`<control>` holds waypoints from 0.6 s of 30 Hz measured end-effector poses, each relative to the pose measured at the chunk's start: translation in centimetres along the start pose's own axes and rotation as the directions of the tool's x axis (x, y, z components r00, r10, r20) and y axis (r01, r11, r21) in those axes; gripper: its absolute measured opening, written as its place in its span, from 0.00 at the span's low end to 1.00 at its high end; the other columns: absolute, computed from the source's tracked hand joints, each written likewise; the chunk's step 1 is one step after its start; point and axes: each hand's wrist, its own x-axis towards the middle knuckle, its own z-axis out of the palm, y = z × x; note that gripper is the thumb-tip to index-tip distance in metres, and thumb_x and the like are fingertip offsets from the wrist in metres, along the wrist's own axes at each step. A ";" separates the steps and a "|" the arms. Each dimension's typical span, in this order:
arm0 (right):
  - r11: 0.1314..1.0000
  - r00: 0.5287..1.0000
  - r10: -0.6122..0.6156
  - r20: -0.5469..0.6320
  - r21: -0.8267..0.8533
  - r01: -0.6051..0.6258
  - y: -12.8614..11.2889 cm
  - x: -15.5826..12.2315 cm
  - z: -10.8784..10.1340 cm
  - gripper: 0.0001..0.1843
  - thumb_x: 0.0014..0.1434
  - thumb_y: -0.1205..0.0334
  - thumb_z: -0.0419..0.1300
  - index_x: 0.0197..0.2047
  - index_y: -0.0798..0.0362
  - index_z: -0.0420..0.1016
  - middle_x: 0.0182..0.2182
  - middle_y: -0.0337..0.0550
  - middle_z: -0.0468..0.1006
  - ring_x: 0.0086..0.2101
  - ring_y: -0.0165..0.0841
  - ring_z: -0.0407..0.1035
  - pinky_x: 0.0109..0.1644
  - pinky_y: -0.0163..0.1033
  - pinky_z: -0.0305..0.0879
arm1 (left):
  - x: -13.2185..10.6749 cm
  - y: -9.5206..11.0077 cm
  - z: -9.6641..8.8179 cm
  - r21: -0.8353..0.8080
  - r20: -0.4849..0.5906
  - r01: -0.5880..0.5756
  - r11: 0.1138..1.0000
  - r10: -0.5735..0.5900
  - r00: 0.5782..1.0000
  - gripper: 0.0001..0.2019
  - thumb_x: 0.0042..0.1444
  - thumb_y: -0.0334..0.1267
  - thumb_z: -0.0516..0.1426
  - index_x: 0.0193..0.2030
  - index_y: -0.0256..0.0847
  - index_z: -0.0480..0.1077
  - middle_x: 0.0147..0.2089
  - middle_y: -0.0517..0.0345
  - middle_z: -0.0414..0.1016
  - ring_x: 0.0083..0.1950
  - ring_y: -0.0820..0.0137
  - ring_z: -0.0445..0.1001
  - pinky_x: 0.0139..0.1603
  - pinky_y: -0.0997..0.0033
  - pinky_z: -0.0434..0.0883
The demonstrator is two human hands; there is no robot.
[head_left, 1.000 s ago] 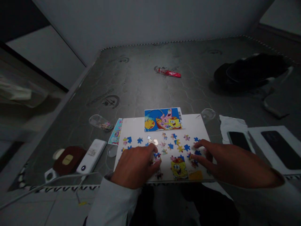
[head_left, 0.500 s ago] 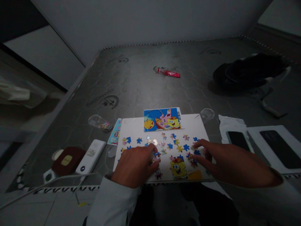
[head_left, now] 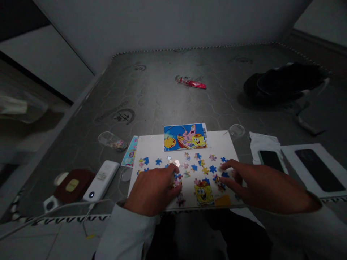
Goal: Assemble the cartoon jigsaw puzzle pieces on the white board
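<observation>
Jigsaw pieces (head_left: 213, 168) in blue, yellow and pink lie scattered over a white board (head_left: 151, 144). My left hand (head_left: 153, 189) rests on the board's left half, thumb and forefinger apart around a small cluster of pieces (head_left: 178, 178); its other fingers are hidden. On the right, my right hand (head_left: 252, 184) hovers low with thumb and forefinger spread beside a dark multicoloured piece (head_left: 219, 183). Between the hands, near the front edge, a joined patch of puzzle (head_left: 203, 193) shows a yellow cartoon face. A picture card (head_left: 185, 136) lies at the board's back edge.
Left of the board are a clear container of pieces (head_left: 113, 141), a second card (head_left: 130, 153), a white power bank (head_left: 101, 180) with a cable and a brown case (head_left: 74, 185). A phone (head_left: 271, 161) and a box (head_left: 320, 169) lie right; a dark bag (head_left: 284, 85) sits behind.
The whole view has shifted slightly, so the scene sits a little further left. Both hands keep nearly the same pose over the board, and no piece has clearly moved.
</observation>
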 end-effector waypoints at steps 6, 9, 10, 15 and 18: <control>1.000 0.999 0.022 0.028 0.006 -0.022 -0.3 -0.2 -0.5 0.22 0.64 0.46 0.53 0.57 0.43 0.71 0.42 0.44 0.83 0.34 0.39 0.77 0.34 0.43 0.67 | 0.2 0.0 0.1 -0.014 0.011 0.014 1.000 -0.014 1.000 0.15 0.61 0.49 0.55 0.52 0.52 0.68 0.42 0.58 0.82 0.41 0.56 0.80 0.36 0.62 0.67; 0.998 0.997 0.054 0.057 0.010 -0.055 -0.2 -0.3 -0.9 0.22 0.65 0.46 0.52 0.58 0.44 0.70 0.41 0.44 0.83 0.35 0.40 0.78 0.35 0.43 0.67 | 0.3 0.0 0.1 -0.009 0.018 0.011 1.000 -0.011 1.000 0.15 0.61 0.49 0.54 0.53 0.52 0.69 0.42 0.57 0.82 0.41 0.58 0.80 0.35 0.63 0.66; 0.997 0.995 0.069 0.066 0.015 -0.071 0.1 -0.3 -1.0 0.22 0.65 0.46 0.52 0.58 0.44 0.70 0.40 0.45 0.83 0.35 0.40 0.78 0.34 0.43 0.67 | 0.3 0.0 0.0 -0.008 0.019 0.013 1.000 -0.013 1.000 0.15 0.62 0.49 0.54 0.53 0.51 0.69 0.43 0.57 0.82 0.41 0.58 0.80 0.36 0.64 0.66; 0.994 0.996 0.091 0.022 0.064 -0.092 2.4 -0.2 -0.7 0.22 0.64 0.45 0.52 0.54 0.46 0.73 0.36 0.45 0.84 0.32 0.40 0.78 0.34 0.44 0.67 | 0.3 0.0 -0.2 -0.003 0.047 0.025 1.000 -0.025 0.999 0.16 0.62 0.48 0.52 0.54 0.50 0.69 0.42 0.54 0.82 0.40 0.59 0.79 0.36 0.64 0.66; 0.989 0.997 0.078 0.001 0.124 -0.077 4.0 -0.1 -0.3 0.23 0.63 0.41 0.52 0.53 0.44 0.74 0.34 0.43 0.84 0.32 0.40 0.78 0.33 0.43 0.67 | 0.3 -0.1 -0.2 -0.007 0.034 0.019 1.000 -0.018 0.999 0.16 0.63 0.49 0.51 0.54 0.51 0.68 0.42 0.54 0.81 0.39 0.57 0.79 0.35 0.61 0.66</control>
